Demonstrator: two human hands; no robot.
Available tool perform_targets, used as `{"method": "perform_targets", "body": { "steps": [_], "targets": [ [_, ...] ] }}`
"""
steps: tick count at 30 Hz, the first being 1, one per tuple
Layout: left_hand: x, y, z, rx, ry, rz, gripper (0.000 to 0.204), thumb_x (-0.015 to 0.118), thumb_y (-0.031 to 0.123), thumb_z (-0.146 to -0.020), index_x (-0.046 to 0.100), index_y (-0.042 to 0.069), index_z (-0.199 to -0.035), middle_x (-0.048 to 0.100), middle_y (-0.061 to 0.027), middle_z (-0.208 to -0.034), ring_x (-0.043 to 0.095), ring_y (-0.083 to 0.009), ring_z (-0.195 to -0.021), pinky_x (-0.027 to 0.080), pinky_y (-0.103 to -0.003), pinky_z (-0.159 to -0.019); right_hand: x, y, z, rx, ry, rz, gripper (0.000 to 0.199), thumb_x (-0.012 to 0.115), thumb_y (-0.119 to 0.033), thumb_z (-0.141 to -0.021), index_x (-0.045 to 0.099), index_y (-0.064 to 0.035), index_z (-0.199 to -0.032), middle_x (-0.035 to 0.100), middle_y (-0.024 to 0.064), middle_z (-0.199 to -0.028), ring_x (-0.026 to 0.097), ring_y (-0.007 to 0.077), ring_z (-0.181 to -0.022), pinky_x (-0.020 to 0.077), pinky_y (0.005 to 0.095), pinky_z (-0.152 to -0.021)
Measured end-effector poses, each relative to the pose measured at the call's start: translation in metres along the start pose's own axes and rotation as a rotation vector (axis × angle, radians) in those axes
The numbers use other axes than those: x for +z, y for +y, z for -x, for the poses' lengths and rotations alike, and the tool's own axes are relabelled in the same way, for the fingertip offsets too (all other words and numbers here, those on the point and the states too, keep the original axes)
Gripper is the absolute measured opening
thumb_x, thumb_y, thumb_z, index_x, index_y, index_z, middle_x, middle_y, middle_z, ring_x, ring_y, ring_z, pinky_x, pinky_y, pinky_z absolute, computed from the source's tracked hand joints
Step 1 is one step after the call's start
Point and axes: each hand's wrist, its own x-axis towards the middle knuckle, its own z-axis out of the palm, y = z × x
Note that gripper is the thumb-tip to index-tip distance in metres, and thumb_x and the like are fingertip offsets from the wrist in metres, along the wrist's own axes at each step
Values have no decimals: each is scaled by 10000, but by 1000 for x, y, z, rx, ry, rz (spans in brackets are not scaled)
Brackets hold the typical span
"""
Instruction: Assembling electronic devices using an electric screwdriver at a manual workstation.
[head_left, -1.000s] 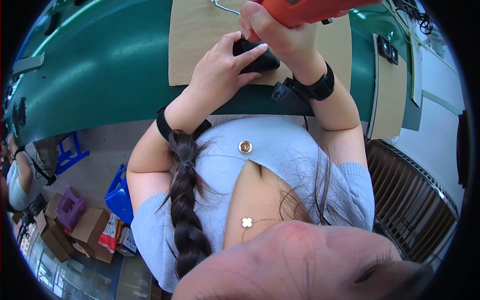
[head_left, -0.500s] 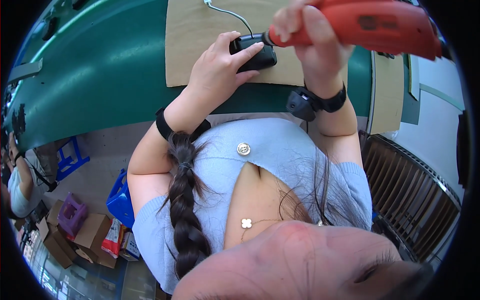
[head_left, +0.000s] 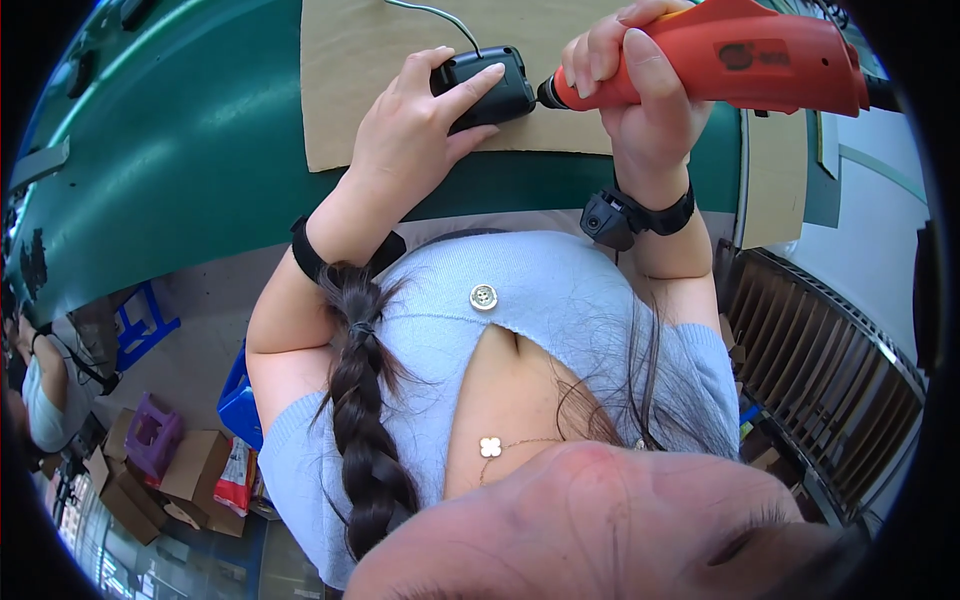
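My left hand (head_left: 412, 118) grips a small black plastic housing (head_left: 512, 92) on the cardboard sheet, thumb along its near side and fingers over its top. A thin pale cable (head_left: 440, 14) runs out of the housing's far side. In my right hand (head_left: 652, 105) is a red electric screwdriver (head_left: 720, 60), held level with its bit pointing left. The bit's tip is close beside the housing's right end; whether they touch, I cannot tell.
A brown cardboard sheet (head_left: 345, 90) lies on the green bench top (head_left: 200, 190). At the right are another cardboard strip (head_left: 775, 180) and a slatted metal rack (head_left: 830, 350). A blue stool (head_left: 145, 325), open cartons (head_left: 195, 470) and another person's arm (head_left: 48, 370) show at the left.
The screwdriver's bit has come off the housing's top to its right end. My left hand and the housing have shifted slightly left, and the housing has turned a little.
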Motion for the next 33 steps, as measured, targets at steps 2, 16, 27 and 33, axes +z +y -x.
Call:
{"method": "perform_targets", "body": {
  "steps": [2, 16, 27, 33],
  "targets": [
    [0, 0, 1, -2, 0, 3, 572, 834, 237, -760, 647, 260, -1299, 543, -157, -1255, 643, -333, -1034, 565, -400, -851, 0, 1, 2, 12, -7, 8, 220, 598, -58, -909, 454, -34, -1072, 544, 87, -688, 547, 169, -545, 526, 327, -565],
    [-2, 1, 3, -14, 12, -9, 581, 833, 252, -753, 647, 294, -1302, 544, -153, -1255, 652, -327, -995, 567, -399, -838, 10, 3, 9, 68, -78, 25, 271, 606, -36, -908, 404, -58, -1087, 545, 84, -734, 553, 163, -615, 509, 302, -610],
    [-2, 2, 2, -9, 12, -28, 569, 830, 258, -756, 652, 290, -1296, 543, -152, -1252, 654, -325, -986, 569, -398, -829, 0, 11, 5, 19, -145, 74, 250, 606, -21, -906, 428, -51, -1078, 549, 92, -722, 567, 171, -599, 517, 312, -598],
    [3, 3, 3, -9, 23, -33, 562, 831, 263, -760, 653, 282, -1293, 543, -154, -1249, 656, -324, -986, 572, -399, -829, -31, 20, -7, -178, -396, 144, 291, 591, -171, -960, 520, -56, -1218, 614, 67, -797, 583, 155, -641, 506, 323, -633]
  ]
}}
